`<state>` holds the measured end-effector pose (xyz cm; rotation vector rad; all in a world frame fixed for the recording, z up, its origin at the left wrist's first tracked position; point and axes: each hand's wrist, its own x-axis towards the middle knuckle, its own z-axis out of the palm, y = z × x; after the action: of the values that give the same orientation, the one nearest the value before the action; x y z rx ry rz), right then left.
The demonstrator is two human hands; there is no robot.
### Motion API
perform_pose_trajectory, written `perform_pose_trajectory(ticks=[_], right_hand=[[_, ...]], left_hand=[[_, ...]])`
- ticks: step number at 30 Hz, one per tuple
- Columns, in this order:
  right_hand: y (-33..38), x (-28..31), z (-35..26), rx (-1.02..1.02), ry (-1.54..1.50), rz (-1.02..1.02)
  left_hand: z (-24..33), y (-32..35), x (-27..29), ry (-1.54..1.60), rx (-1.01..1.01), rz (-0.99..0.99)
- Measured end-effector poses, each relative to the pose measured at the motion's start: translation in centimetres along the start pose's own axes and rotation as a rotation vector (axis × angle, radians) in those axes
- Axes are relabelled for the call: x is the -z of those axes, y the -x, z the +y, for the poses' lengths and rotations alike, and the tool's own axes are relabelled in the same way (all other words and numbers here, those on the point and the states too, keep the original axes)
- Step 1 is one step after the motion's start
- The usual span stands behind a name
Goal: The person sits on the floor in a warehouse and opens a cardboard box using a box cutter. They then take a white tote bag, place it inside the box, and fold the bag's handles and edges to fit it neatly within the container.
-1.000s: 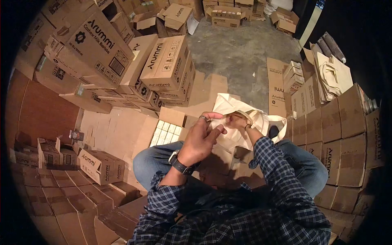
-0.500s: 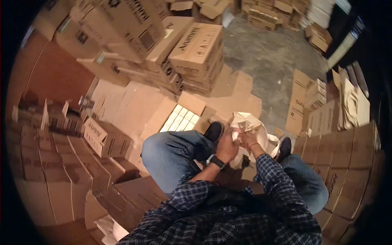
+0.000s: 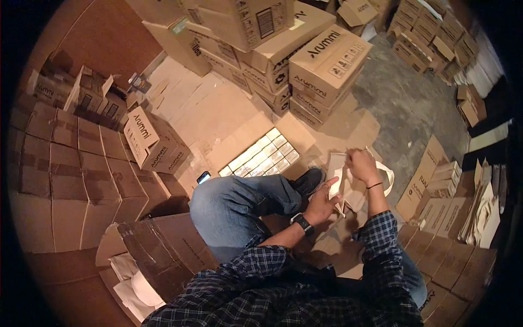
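Cream cloth bag [image 3: 354, 192] lies between the person's two hands, just ahead of the folded legs; whether the cardboard under it bears its weight, I cannot tell. Nearest the body, on the left, an open brown carton [image 3: 166, 240] holds pale folded cloth [image 3: 139, 291], and a jeans leg [image 3: 229, 207] bends beside it. The left hand [image 3: 322, 206] is half open at the bag's near left edge, thumb and fingers apart; whether cloth is pinched there, I cannot tell. A little farther out, the right hand [image 3: 362, 164] is curled closed on the bag's far edge, knuckles up.

The fabric looks thin, soft and creased, so it should be light and floppy, unlikely to slip or break but quick to fold in on itself. The rim is probably the best hold, one hand at each side; the loop handle [image 3: 389, 177] on the right should also serve.

Beyond, to the left, are a phone [image 3: 203, 177] and small pale boxes [image 3: 261, 155] packed in rows, then stacked cartons [image 3: 327, 65]. Farthest, more cartons [image 3: 414, 52] stand on grey concrete [image 3: 389, 76].
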<state>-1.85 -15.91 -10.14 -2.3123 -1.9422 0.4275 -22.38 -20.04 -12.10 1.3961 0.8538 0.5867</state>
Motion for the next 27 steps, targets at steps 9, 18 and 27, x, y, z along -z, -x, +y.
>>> perform_pose_trajectory(ticks=[9,18,27], right_hand=[[-14.1,-8.5,-13.0,0.608,-0.016,0.031],[-19.0,-11.9,-15.9,0.686,0.278,-0.165],[-19.3,-12.6,-17.2,0.702,0.458,-0.074]], left_hand=[[-6.5,0.5,-1.5,-0.103,0.004,0.190],[-2.3,2.1,-0.4,0.378,0.065,0.118],[-3.4,1.8,0.0,-0.101,0.218,-0.021]])
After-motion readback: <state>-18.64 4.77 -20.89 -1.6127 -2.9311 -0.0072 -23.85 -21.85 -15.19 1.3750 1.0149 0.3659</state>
